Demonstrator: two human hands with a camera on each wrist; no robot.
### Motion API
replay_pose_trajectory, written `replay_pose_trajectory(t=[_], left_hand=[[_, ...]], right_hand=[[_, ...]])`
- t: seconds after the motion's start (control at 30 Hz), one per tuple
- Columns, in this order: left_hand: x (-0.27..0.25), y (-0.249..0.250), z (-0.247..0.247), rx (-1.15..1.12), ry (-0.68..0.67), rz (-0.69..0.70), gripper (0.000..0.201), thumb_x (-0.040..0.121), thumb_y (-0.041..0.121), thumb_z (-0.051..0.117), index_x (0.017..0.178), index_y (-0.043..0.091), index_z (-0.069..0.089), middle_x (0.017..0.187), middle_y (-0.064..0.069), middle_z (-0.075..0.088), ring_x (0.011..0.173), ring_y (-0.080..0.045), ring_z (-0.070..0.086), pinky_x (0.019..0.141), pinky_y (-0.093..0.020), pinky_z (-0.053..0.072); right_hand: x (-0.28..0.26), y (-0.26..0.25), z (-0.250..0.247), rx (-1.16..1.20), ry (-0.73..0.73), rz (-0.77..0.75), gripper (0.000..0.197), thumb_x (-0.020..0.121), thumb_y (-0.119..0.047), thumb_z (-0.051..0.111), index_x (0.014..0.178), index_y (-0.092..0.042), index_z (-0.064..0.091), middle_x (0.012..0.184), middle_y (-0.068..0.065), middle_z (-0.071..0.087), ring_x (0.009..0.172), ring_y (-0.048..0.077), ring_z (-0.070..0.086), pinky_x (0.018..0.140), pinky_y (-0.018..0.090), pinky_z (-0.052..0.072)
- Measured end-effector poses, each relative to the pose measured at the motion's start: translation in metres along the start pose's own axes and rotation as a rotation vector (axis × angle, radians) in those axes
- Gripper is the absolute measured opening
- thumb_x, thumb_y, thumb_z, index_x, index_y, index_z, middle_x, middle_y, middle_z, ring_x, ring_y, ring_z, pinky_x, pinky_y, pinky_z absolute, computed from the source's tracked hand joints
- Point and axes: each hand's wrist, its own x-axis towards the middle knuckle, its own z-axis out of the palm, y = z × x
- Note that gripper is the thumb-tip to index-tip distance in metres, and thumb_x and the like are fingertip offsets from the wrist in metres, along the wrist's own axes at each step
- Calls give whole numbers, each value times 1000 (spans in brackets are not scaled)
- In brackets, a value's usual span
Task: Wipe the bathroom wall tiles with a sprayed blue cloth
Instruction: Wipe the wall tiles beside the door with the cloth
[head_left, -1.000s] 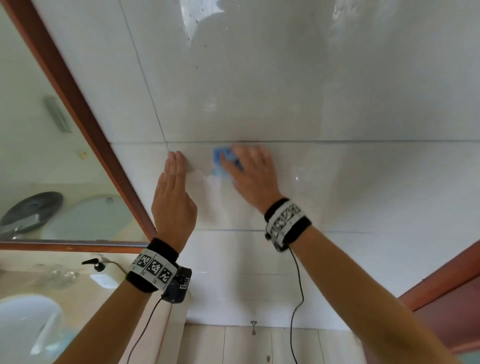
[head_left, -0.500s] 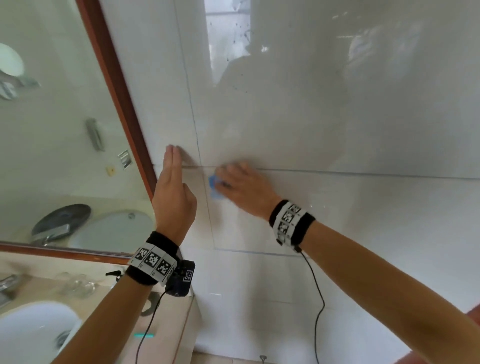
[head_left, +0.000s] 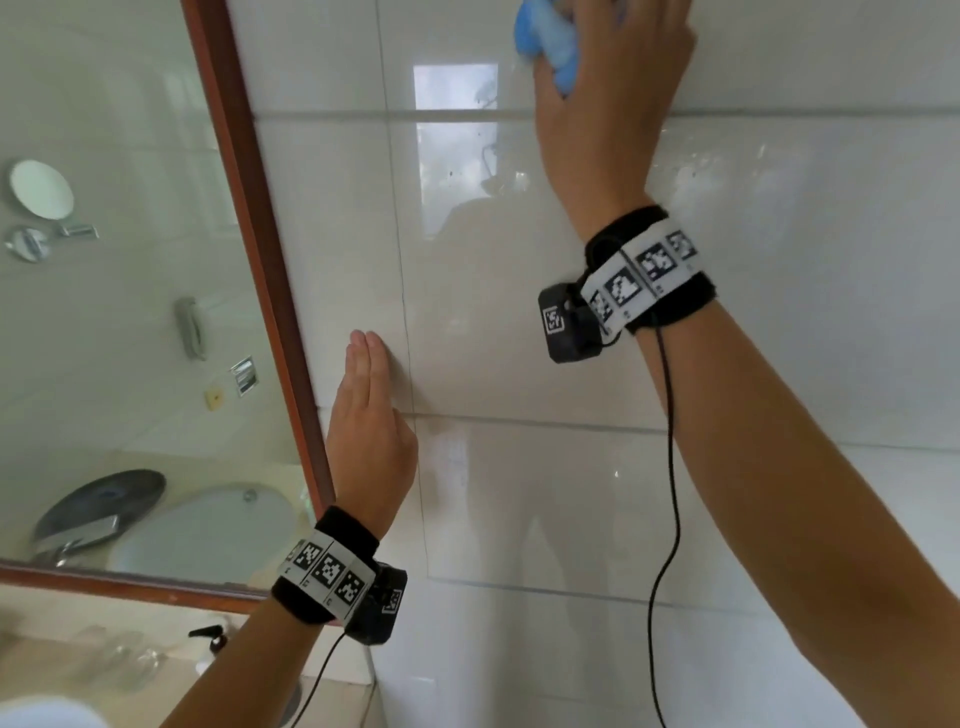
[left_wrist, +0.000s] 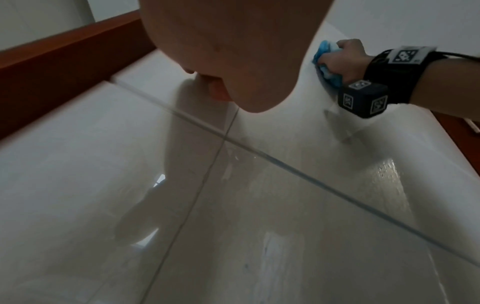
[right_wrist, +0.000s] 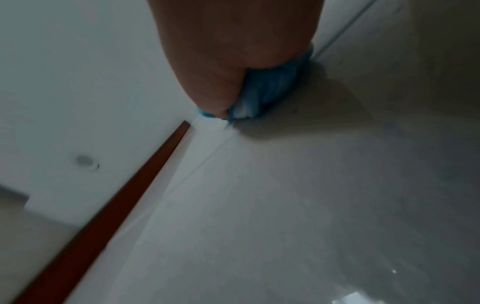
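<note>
High on the glossy white wall tiles (head_left: 519, 312), my right hand (head_left: 608, 88) grips the bunched blue cloth (head_left: 548, 41) and presses it against the wall at the head view's top edge. From the left wrist view the blue cloth (left_wrist: 326, 61) bulges out under that right hand (left_wrist: 342, 59). The right wrist view shows the cloth (right_wrist: 265, 96) squeezed between palm and tile. My left hand (head_left: 369, 421) lies flat against the tiles lower down, fingers straight and together, beside the mirror frame (head_left: 260, 270).
A large mirror (head_left: 119, 312) in a brown wooden frame fills the left, reflecting bathroom fittings. Below it is a counter with a white basin (head_left: 47, 714) and a soap pump (head_left: 210, 636). Wet streaks shine on the tiles (left_wrist: 384, 176).
My right hand has carried the cloth up the wall from the level of the left hand to well above it. The left hand has stayed flat on the tiles. The head view has tilted upward.
</note>
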Motion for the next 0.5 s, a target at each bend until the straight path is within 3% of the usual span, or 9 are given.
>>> replay_pose_trajectory(t=[0.13, 0.2, 0.27, 0.33, 0.4, 0.5], left_hand=[[0, 1, 4, -8, 38, 3, 84, 84, -16, 45, 163, 3, 22, 171, -13, 21, 159, -25, 21, 124, -48, 35], [0, 2, 6, -28, 46, -5, 86, 83, -17, 46, 163, 3, 22, 172, -12, 20, 160, -24, 20, 124, -48, 35], [2, 2, 5, -53, 44, -6, 86, 83, -16, 44, 163, 3, 21, 172, -12, 20, 160, -23, 20, 124, -49, 34], [3, 0, 1, -54, 32, 25, 83, 83, -14, 41, 163, 2, 23, 172, -13, 20, 160, -24, 19, 125, -49, 32], [7, 0, -7, -30, 21, 58, 84, 82, -13, 41, 163, 3, 21, 172, -13, 19, 160, -24, 18, 126, -49, 29], [23, 7, -19, -19, 29, 68, 87, 83, -14, 42, 165, 7, 17, 173, -10, 17, 161, -21, 15, 128, -47, 27]], right_hand=[[-48, -19, 8, 4, -237, -235, 33, 68, -17, 76, 100, -15, 73, 108, 10, 67, 94, 34, 60, 76, 37, 39], [-98, -26, 6, 44, -368, -435, 35, 67, -15, 75, 101, -13, 72, 109, 13, 67, 94, 34, 55, 77, 42, 39], [-153, -28, -1, 41, -502, -651, 28, 74, -14, 70, 102, -13, 68, 112, 12, 65, 97, 32, 51, 83, 45, 39], [-180, -26, -10, 24, -569, -748, 21, 81, -12, 64, 101, -13, 66, 112, 9, 65, 97, 32, 54, 86, 45, 42], [-161, -28, -13, 81, -569, -674, 21, 79, -16, 64, 100, -13, 68, 109, 10, 65, 95, 31, 55, 82, 45, 41], [-86, -30, -10, 116, -349, -336, 24, 72, -15, 73, 96, -11, 72, 97, 13, 65, 86, 34, 58, 72, 42, 45]])
